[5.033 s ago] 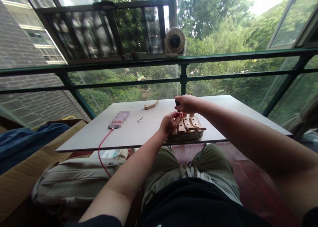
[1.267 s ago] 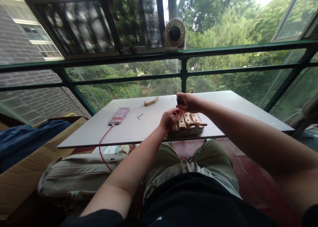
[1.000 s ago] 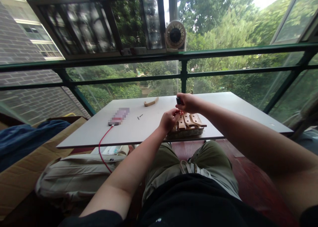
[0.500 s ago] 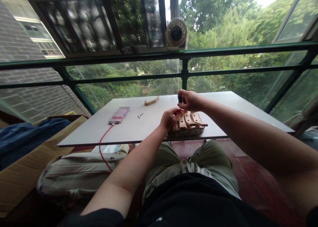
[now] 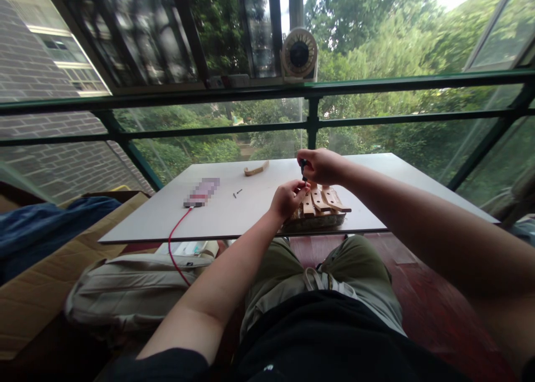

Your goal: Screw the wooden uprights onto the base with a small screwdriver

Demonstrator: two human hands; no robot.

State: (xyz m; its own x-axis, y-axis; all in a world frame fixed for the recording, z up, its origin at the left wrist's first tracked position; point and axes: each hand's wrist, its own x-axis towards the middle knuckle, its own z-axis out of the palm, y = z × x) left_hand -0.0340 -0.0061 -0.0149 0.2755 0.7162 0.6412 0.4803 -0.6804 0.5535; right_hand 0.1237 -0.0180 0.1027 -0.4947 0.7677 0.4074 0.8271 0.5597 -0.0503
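Observation:
My right hand (image 5: pixel 321 166) is closed around a dark-handled screwdriver (image 5: pixel 303 167) held upright over a stack of wooden slats (image 5: pixel 321 200). The slats have holes and lie near the front edge of the grey table (image 5: pixel 225 214). My left hand (image 5: pixel 286 197) is pinched at the left end of the slats, just below the tool's tip; what its fingers hold is too small to make out.
On the table lie a phone (image 5: pixel 202 191) with a red cable (image 5: pixel 174 248), two small screws (image 5: pixel 237 193) and a curved wooden piece (image 5: pixel 256 169) at the back. A beige bag (image 5: pixel 134 293) and cardboard box (image 5: pixel 37 281) sit lower left. Green railing (image 5: pixel 309 120) stands behind.
My right hand has lifted slightly and tilted the screwdriver more upright over the last second. My left hand stays pinched at the slats. The view has shifted a little.

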